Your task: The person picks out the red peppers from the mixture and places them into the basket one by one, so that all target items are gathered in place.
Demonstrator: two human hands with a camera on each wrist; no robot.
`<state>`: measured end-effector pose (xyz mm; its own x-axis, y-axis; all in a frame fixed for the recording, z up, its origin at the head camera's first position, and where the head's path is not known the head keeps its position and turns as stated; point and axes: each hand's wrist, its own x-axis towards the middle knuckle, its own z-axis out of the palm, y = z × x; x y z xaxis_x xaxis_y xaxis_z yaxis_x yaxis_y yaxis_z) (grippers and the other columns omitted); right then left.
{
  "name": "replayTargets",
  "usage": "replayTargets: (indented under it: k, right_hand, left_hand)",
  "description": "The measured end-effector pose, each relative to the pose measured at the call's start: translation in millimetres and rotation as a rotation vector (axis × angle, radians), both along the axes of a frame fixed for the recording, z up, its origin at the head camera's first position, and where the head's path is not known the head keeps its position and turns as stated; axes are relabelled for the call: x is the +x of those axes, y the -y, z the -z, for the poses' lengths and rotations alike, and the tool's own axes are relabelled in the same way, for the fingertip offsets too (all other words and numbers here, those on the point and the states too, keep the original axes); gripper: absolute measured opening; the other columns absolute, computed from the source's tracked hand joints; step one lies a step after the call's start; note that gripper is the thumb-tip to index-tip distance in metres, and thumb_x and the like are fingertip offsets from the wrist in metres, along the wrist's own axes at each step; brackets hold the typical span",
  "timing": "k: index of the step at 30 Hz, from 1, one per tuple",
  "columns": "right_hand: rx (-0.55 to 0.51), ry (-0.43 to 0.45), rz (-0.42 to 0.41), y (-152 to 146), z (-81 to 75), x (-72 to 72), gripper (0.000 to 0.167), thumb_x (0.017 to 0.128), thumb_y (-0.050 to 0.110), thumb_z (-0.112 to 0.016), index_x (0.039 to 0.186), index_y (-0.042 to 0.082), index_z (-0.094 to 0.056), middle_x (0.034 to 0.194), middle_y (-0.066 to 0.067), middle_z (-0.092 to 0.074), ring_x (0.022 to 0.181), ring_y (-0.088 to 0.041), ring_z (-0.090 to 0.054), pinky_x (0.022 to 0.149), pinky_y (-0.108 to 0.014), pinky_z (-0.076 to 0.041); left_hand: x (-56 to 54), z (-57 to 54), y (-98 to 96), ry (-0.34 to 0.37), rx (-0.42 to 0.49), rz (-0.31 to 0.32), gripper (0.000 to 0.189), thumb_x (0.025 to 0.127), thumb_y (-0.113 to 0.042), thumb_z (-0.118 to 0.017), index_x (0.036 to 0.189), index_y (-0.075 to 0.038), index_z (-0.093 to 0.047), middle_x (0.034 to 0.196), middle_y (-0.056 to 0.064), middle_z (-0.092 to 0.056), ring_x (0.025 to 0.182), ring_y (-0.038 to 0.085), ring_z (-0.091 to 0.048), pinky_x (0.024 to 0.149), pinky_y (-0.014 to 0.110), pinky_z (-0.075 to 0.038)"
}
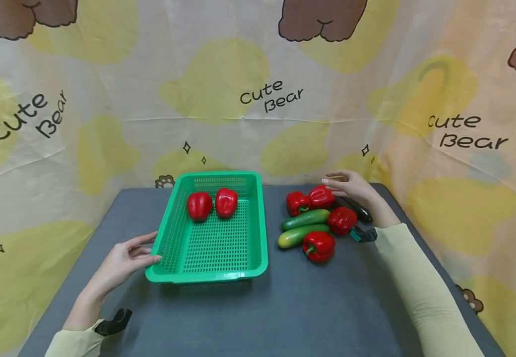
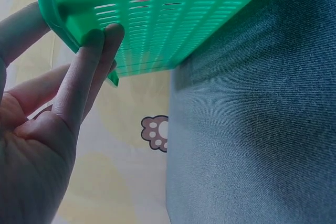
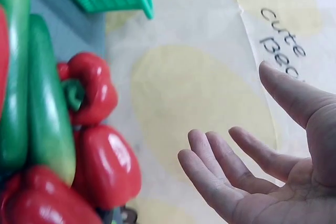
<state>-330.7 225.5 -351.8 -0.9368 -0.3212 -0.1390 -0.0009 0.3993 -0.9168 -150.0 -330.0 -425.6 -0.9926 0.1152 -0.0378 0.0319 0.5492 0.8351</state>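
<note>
A dark grey counter [image 1: 258,317] spreads below, backed from nine through twelve to three o'clock by pale cloth [image 1: 222,139] with yellow patches and "Cute Bear" lettering. Toward the counter's eleven o'clock is a green basket [image 1: 215,250], two red peppers [image 1: 199,207] at its twelve; the left hand [image 1: 121,263] pinches its rim at eight. Toward one o'clock lie four loose peppers [image 1: 319,247], two cucumbers [image 1: 303,236] and a dark eggplant [image 1: 359,210]; near them, the right hand [image 1: 352,190] holds nothing, fingers loosely spread.

Creased pale cloth [image 1: 325,104] printed with yellow blotches [image 1: 222,74] and "Cute Bear" lettering [image 1: 271,95] rises behind a grey table [image 1: 258,322], its surface seemingly fabric.
</note>
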Motion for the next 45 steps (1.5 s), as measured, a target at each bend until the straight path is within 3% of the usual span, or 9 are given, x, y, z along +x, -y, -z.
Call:
replayTargets:
  k: [4,9,16,24,28,36,45]
  right_hand:
    - [0.004,0.018,0.034,-15.2,6.3,6.6,0.069,0.093,0.035,-0.060,0.144,-0.002,-0.032,0.144,-0.024,-0.040,0.128,-0.037,-0.046,0.103,-0.044,-0.039]
    - [0.041,0.034,0.080,-34.8,15.7,15.5,0.072,0.093,0.037,-0.060,0.145,-0.002,-0.030,0.144,-0.025,-0.040,0.114,-0.017,-0.059,0.101,-0.042,-0.040]
    - [0.030,0.041,0.111,-59.1,28.3,26.7,0.071,0.094,0.037,-0.058,0.143,-0.006,-0.030,0.143,-0.029,-0.038,0.094,0.002,-0.062,0.099,-0.040,-0.041]
    - [0.067,0.060,0.126,-78.4,51.0,36.4,0.072,0.094,0.040,-0.057,0.143,-0.006,-0.031,0.143,-0.030,-0.038,0.121,-0.029,-0.056,0.098,-0.041,-0.042]
    - [0.044,0.080,0.141,-85.4,64.0,40.0,0.072,0.094,0.038,-0.057,0.143,-0.008,-0.030,0.143,-0.031,-0.037,0.119,-0.028,-0.057,0.099,-0.043,-0.041]
    - [-0.016,0.124,0.142,-92.2,87.3,46.6,0.070,0.096,0.033,-0.056,0.142,-0.012,-0.027,0.136,-0.021,-0.049,0.104,-0.012,-0.065,0.097,-0.042,-0.043]
    - [-0.044,0.206,0.162,-84.2,110.6,42.4,0.077,0.095,0.036,-0.055,0.143,-0.014,-0.021,0.143,-0.032,-0.035,0.117,-0.030,-0.059,0.095,-0.040,-0.045]
  left_hand:
    - [0.5,0.0,0.9,-0.004,-0.013,-0.003,0.070,0.085,-0.034,-0.071,0.144,-0.009,-0.041,0.115,0.017,-0.066,0.093,-0.003,-0.064,0.075,0.021,-0.051]
    - [0.4,0.3,1.0,-0.004,-0.006,0.002,0.070,0.085,-0.033,-0.071,0.144,-0.009,-0.041,0.114,0.018,-0.066,0.093,-0.002,-0.064,0.075,0.021,-0.051]
    - [-1.7,0.6,0.4,-0.007,-0.015,0.000,0.071,0.085,-0.032,-0.072,0.144,-0.008,-0.041,0.111,0.017,-0.068,0.091,-0.001,-0.065,0.073,0.022,-0.051]
    - [-1.5,-1.7,0.2,-0.010,-0.032,0.006,0.071,0.085,-0.033,-0.071,0.144,-0.007,-0.041,0.110,0.016,-0.068,0.091,-0.001,-0.065,0.074,0.022,-0.051]
    - [-1.2,-2.7,-0.1,-0.014,-0.051,0.002,0.072,0.084,-0.034,-0.072,0.143,-0.008,-0.041,0.109,0.015,-0.068,0.090,-0.001,-0.065,0.073,0.022,-0.051]
    - [0.9,-5.2,-0.5,-0.001,-0.071,-0.007,0.072,0.084,-0.034,-0.072,0.144,-0.009,-0.041,0.110,0.014,-0.068,0.091,-0.003,-0.064,0.073,0.023,-0.050]
    - [1.4,-4.5,-1.7,-0.022,-0.090,-0.005,0.072,0.084,-0.036,-0.071,0.144,-0.008,-0.041,0.112,0.015,-0.068,0.091,-0.004,-0.063,0.073,0.022,-0.050]
